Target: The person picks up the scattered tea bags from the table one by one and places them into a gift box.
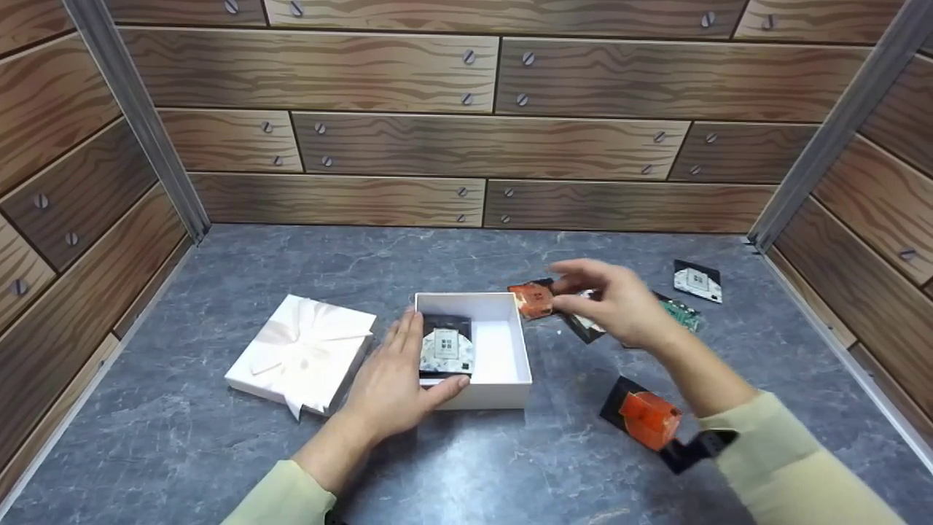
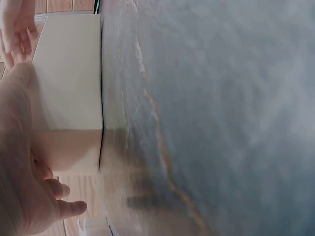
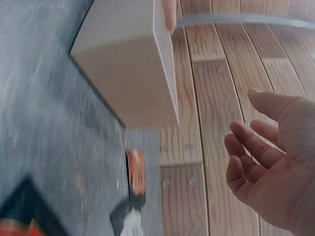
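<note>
We see the open white box [image 1: 503,350] sitting square on the grey stone-patterned table [image 1: 219,452], near the middle, its open side up and its walls roughly parallel to the back wall. Inside, against the left wall, lies a dark card with a pale round print [image 1: 446,348], flat, face up.

Our left hand [image 1: 397,379] rests on the box's left side: fingers straight and together along the outer left wall, thumb stretched along the near rim, touching it. The forearm comes in from the lower left. The left wrist view shows the palm flat against the box wall.

Our right hand [image 1: 612,302] hovers just right of the box, above the loose cards, palm turned down and leftward, fingers loosely spread and holding nothing; the right wrist view confirms an empty palm. Just beyond its fingertips lies a red-printed card [image 1: 532,299], beside the box's right far corner.

The ribboned white lid [image 1: 302,354] lies flat just left of the box. Another orange card [image 1: 645,417] lies near the right forearm; a white-printed one [image 1: 697,281] is farther back right.
</note>
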A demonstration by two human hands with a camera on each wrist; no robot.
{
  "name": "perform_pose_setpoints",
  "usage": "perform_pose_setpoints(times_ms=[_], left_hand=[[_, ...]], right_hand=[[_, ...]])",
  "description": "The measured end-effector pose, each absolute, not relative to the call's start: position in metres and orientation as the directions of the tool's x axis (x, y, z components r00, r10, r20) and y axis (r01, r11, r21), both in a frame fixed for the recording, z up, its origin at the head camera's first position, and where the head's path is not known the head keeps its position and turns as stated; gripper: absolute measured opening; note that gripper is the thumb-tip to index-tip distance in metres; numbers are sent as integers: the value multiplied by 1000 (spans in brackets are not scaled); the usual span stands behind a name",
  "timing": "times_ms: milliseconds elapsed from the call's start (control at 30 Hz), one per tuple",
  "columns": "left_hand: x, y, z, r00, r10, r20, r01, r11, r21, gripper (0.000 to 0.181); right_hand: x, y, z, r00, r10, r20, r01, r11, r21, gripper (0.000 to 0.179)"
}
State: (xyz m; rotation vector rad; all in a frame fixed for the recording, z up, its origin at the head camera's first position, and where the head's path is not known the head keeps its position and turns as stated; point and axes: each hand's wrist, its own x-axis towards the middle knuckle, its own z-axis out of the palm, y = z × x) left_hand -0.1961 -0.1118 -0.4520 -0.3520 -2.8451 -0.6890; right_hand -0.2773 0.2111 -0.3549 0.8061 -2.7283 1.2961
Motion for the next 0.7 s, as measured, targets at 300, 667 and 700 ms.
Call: perform_pose_setpoints(times_ms=[300, 667, 700], left_hand=[[-196, -111, -453, -947, 185, 262, 286, 855, 433, 117], [-197, -111, -454, -947, 184, 262, 286, 856, 430, 118], [-197, -112, -454, -948, 184, 260, 284, 857, 430, 118]], right_hand=[[-271, 275, -362, -882, -414, 224, -437, 541, -718, 47], [-260, 333, -385, -854, -506, 124, -430, 549, -717, 49], [-259, 338, -387, -845, -523, 108, -433, 553, -712, 49]])
